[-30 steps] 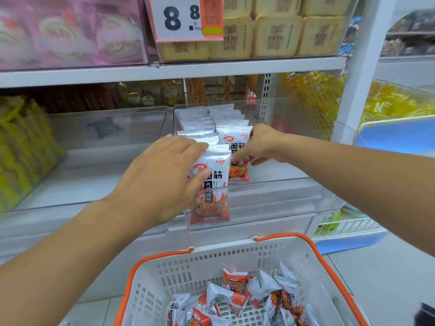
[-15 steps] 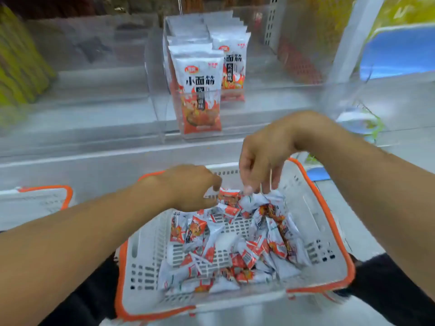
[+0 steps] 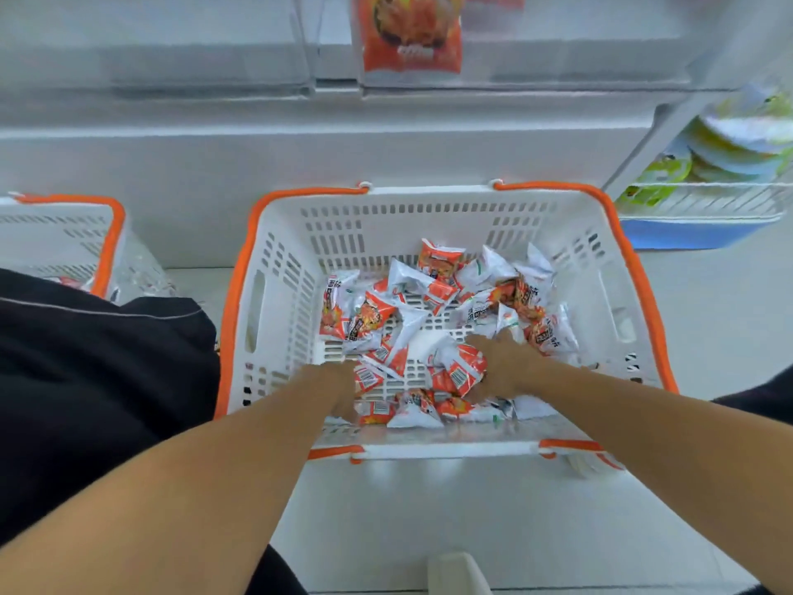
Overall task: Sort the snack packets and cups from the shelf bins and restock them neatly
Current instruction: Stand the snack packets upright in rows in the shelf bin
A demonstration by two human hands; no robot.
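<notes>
Both bare forearms reach forward and down, converging. The left hand (image 3: 343, 390) and right hand (image 3: 506, 365) point downward, near each other; their fingers are hidden.

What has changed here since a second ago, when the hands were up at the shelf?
Both hands came down from the shelf bin into the basket. The left hand and right hand now dig among the loose snack packets, the right gripping a bunch; the left's grip is hidden. The view tilted down with them. The packet standing in the bin stayed put.
</notes>
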